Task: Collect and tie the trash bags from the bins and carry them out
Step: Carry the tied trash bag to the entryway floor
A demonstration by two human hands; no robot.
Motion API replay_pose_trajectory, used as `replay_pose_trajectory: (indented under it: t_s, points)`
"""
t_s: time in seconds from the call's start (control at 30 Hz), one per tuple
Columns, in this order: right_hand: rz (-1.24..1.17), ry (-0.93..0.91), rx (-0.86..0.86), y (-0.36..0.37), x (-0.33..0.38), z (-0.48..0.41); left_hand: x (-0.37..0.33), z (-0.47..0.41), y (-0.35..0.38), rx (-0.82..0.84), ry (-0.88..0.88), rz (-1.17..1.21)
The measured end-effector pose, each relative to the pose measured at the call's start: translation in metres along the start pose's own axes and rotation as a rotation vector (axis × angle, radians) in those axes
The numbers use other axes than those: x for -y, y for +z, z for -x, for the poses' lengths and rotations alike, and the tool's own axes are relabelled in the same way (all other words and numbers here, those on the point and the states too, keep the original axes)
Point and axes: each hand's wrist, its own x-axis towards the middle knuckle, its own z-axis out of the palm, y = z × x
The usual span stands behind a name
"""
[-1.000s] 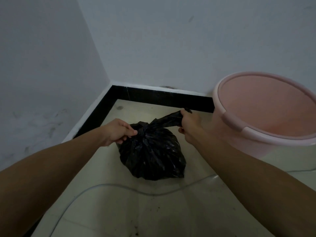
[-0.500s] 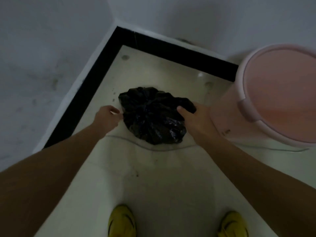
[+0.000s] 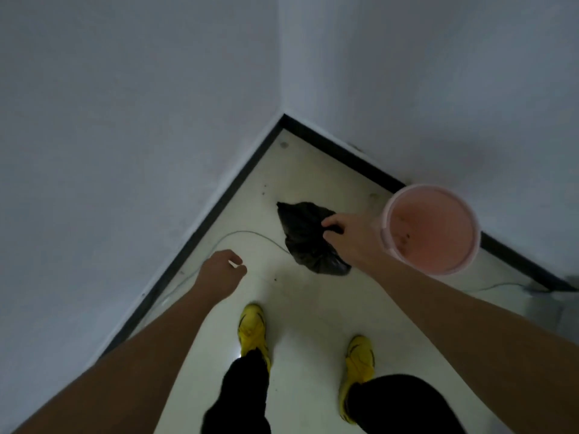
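Right hand (image 3: 347, 236) reaches forward and grips the black trash bag (image 3: 300, 236), its fingers and thumb curled into the plastic at the bag's right side. Left hand (image 3: 221, 274) hangs lower and to the left, well apart from the bag, with its fingers loosely curled toward the palm and nothing visible in them. Both forearms are bare.

Two pale grey walls (image 3: 125, 120) meet in a corner ahead and fill the upper half of the view. Below them lies a glossy cream floor (image 3: 313, 308), edged along both walls by a black skirting strip (image 3: 200, 233).

A round pink bin (image 3: 438, 227) stands on the floor against the right-hand wall, just beside the right wrist. Its mouth is open and no liner is in it; a few dark specks show on its inner wall.

The trash bag is between the corner and the bin, close to the bin's left side, crumpled and full. Whether it rests on the floor or hangs from the hand cannot be told.

Black trouser legs (image 3: 241, 399) show at the bottom edge, above a pair of yellow shoes (image 3: 252, 330) planted on the floor with their toes toward the bag.

A thin pale cable (image 3: 250, 234) curves across the floor from the left skirting to the bag's lower left edge.
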Motion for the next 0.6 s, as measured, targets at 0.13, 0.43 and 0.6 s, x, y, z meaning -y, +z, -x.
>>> replay_pose_trajectory:
  t_s: [0.13, 0.43, 0.6]
  points:
    - [0.174, -0.107, 0.098, -0.038, 0.052, 0.072, -0.008, 0.115, -0.056, -0.072, -0.057, 0.062]
    - [0.651, -0.45, 0.445, -0.067, 0.14, 0.24, 0.012, 0.369, -0.077, -0.318, -0.166, 0.152]
    - [0.922, -0.648, 0.663, -0.025, 0.178, 0.333, 0.079, 0.499, -0.059, -0.43, -0.353, 0.275]
